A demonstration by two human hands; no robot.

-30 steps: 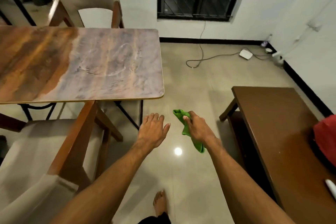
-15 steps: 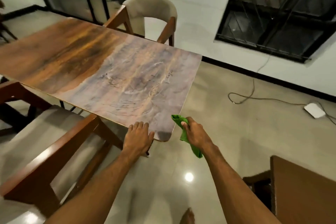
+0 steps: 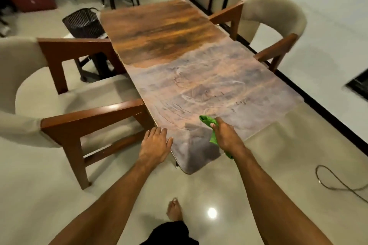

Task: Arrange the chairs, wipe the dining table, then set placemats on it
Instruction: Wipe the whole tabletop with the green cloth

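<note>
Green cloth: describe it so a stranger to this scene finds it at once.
Start at the long wooden dining table. At its near end, the right hand grips a crumpled cloth. It is the only bright green thing in view.

You're swinging left & stepping up to the dining table's [image 3: 179, 55] short end, so it's now running lengthwise away from you. Your R hand [image 3: 226, 137] w/ the green cloth [image 3: 208, 121] is moving from over the floor to over the top's near corner. Your L hand [image 3: 155, 145] is reaching the near-left edge. A dark basket [image 3: 83, 23] is coming into view.
</note>
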